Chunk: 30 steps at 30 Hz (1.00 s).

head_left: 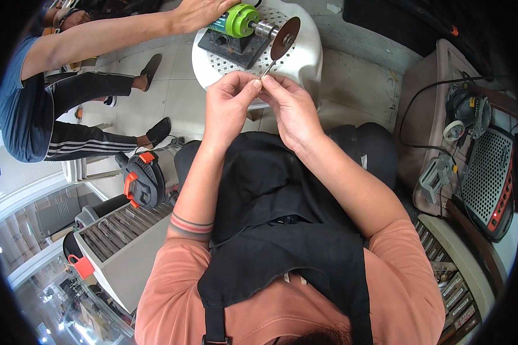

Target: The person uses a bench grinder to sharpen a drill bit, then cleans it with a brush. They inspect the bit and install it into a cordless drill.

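My left hand (pixel 230 102) and my right hand (pixel 292 108) meet in front of a white plastic stool (pixel 308 68). Between their pinched fingertips is a thin metal rod (pixel 269 68), tilted up and away from me. Its far tip is at the lower edge of a reddish-brown cutting disc (pixel 285 39); whether they touch I cannot tell. The disc sits on the shaft of a green bench motor (pixel 240 20), whose black base (pixel 236 48) rests on the stool. A co-worker's hand (pixel 204 10), reaching from the left, lies on the motor.
The co-worker (pixel 26 115) sits at the left. A black and orange vacuum cleaner (pixel 147 181) stands by my left arm, near a grey cabinet (pixel 124 253). On my right are a perforated speaker (pixel 486 178) and a black cable (pixel 411 109). A slotted case (pixel 457 287) lies nearer me.
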Each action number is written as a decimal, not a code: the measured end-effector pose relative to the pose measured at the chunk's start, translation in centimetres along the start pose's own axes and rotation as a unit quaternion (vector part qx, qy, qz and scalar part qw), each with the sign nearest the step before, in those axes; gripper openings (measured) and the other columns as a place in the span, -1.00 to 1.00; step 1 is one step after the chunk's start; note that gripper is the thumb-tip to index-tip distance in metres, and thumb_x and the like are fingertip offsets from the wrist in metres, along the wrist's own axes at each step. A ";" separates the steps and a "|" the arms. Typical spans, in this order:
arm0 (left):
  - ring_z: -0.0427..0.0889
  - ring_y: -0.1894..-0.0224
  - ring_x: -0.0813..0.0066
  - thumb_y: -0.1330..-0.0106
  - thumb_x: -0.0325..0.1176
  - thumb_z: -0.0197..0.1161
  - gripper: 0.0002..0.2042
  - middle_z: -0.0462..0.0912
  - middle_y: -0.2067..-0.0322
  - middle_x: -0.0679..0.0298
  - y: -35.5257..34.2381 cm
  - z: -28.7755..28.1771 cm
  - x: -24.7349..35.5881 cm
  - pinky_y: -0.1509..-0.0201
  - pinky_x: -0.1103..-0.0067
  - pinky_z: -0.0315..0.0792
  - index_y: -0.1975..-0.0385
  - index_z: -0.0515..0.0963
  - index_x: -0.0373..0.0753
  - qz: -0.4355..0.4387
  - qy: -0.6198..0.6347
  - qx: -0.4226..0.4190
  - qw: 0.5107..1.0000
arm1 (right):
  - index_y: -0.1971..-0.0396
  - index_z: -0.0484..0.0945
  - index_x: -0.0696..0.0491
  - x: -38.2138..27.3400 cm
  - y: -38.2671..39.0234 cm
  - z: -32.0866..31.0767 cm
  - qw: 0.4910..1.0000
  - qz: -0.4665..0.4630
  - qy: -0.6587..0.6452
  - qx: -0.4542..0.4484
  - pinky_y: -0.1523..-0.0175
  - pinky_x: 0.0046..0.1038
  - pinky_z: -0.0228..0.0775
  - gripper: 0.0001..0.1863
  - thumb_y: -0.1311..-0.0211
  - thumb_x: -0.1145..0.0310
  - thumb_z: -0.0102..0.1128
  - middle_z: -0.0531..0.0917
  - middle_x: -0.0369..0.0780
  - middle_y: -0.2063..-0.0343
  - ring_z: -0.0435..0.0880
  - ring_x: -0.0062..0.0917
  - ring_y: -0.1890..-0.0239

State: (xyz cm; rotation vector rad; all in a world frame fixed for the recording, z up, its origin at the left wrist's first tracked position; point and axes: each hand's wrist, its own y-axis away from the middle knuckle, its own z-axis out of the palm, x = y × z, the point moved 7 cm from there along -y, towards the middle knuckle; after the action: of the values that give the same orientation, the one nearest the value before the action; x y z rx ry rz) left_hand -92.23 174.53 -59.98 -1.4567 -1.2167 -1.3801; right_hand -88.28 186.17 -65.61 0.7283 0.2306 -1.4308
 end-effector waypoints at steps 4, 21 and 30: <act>0.57 0.29 0.65 -0.44 -0.45 0.36 -0.88 0.72 0.35 0.34 -0.1 0.2 0.2 0.15 0.64 0.45 0.20 0.70 -0.39 -0.004 0.004 0.002 1.000 | 0.06 0.68 0.15 0.1 -0.4 -0.4 1.000 -0.006 0.004 0.004 -0.13 -0.49 0.41 -0.73 -0.50 0.25 0.31 0.71 -0.31 0.19 0.59 -0.64 0.11; 0.62 0.36 0.29 -0.27 -0.56 0.37 -0.94 0.63 0.45 0.19 3.0 2.6 5.9 0.21 0.44 0.47 0.29 0.65 -0.34 0.270 -0.319 -0.004 0.909 | -0.02 0.55 0.12 -0.6 4.9 -0.9 0.996 0.013 -0.085 -0.011 -0.31 -0.36 0.38 -0.77 -0.57 0.30 0.21 0.68 -0.25 0.03 0.62 -0.56 -0.10; 0.63 0.33 0.24 -0.19 -0.62 0.42 -0.87 0.65 0.40 0.18 4.0 3.2 7.6 0.19 0.40 0.49 0.30 0.65 -0.32 0.348 -0.361 0.013 0.865 | -0.04 0.54 0.08 -1.6 5.1 0.1 0.996 -0.004 -0.084 -0.042 -0.28 -0.34 0.42 -0.80 -0.59 0.30 0.17 0.68 -0.27 0.02 0.65 -0.56 -0.08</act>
State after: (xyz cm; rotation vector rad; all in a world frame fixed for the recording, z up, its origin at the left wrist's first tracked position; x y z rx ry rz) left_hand -87.90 177.58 -52.51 -2.1979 -0.9327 -0.3134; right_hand -83.73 187.24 -63.00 0.5364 0.1624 -1.4725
